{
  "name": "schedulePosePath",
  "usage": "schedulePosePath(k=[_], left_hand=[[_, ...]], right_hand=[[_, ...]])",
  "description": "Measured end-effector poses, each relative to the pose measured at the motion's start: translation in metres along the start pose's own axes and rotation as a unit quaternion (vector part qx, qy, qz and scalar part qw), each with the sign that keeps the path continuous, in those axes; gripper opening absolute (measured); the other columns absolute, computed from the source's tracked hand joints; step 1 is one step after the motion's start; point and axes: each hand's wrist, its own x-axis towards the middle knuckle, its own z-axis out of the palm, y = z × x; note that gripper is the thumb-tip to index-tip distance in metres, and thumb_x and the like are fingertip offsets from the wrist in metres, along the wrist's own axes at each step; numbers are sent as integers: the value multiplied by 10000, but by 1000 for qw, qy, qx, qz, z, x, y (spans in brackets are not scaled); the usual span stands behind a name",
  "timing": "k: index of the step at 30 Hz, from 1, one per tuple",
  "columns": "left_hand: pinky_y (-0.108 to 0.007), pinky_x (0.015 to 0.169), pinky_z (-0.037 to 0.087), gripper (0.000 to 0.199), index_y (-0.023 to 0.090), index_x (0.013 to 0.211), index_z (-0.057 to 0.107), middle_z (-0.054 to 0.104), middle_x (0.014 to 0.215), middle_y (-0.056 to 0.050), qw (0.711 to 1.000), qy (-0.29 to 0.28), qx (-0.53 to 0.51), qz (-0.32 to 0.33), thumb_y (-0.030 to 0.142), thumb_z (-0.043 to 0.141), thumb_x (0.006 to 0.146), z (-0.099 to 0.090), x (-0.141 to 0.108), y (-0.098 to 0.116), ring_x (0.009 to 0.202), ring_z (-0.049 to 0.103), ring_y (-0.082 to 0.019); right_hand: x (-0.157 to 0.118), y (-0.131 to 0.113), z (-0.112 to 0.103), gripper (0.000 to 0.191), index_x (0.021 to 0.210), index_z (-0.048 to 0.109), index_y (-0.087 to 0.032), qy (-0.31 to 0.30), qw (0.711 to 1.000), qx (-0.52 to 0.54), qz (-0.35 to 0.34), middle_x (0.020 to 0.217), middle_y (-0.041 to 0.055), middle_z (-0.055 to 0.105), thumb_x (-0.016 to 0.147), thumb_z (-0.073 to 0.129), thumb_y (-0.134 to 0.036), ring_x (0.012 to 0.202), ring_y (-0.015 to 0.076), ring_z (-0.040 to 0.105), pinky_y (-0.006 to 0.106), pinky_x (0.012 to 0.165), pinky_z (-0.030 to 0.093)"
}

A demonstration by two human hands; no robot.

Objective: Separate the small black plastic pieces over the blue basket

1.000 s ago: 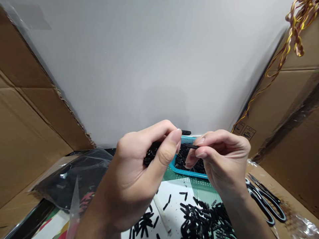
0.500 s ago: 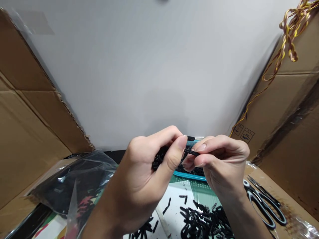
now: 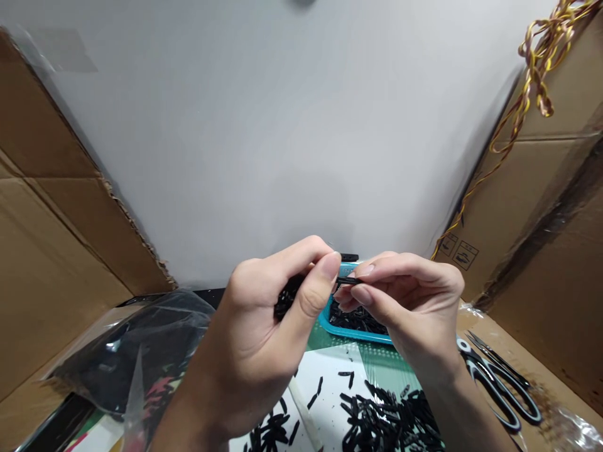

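Observation:
A thin black piece [image 3: 348, 281] spans the small gap between my two hands, in front of a blue tray. My left hand [image 3: 277, 320] is closed, thumb against forefinger on the left end of this piece, and dark material shows inside its curled fingers. The thumb and forefinger of my right hand [image 3: 414, 301] pinch the right end. Behind and below the fingers, the blue tray [image 3: 358, 336] holds many small black pieces. On the white sheet [image 3: 332, 364] lie two piles of short black pieces, a larger one [image 3: 386, 417] at the right and a smaller one [image 3: 271, 433] at the left.
Scissors [image 3: 499, 389] and pointed metal tweezers [image 3: 494, 358] lie at the right. A clear bag [image 3: 136, 345] with dark contents rests at the left. Cardboard walls [image 3: 61, 220] flank both sides, and twisted yellow-brown wire [image 3: 537, 75] hangs at upper right. A pale strip [image 3: 304, 411] crosses the sheet.
Both hands have shifted slightly left, the left one more, with the black piece still between them. The piece now lies nearly level, and more of the tray shows below the fingers.

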Motion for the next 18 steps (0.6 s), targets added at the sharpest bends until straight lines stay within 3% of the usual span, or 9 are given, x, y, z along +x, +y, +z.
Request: schedulePosePath(k=[8,13,18], left_hand=[[-244,392,281,390,217,702,547,403,581,48,999,-25,-36,-4,275,508,1085,-2,1,-5,469,366,-94],[-224,418,351,382,223,757,559,441,607,45,996,-85,-25,10,292,464,1120,-9,4,-9,485,422,-94],[-222,409,311,379,218,767,602,416,598,52,998,-47,-46,-21,319,489,1114,-6,1,-10,472,398,-80]], right_hand=[[2,-4,3,241,937,872,-273,34,998,-49,-17,805,-1,843,819,896,-64,632,161,807,256,615,705],[1,-5,5,238,938,874,-270,32,999,-35,-14,845,4,856,829,885,-58,674,150,812,240,649,705],[3,-9,6,267,910,883,-255,39,998,-36,12,801,5,852,778,908,-23,611,149,801,220,608,694]])
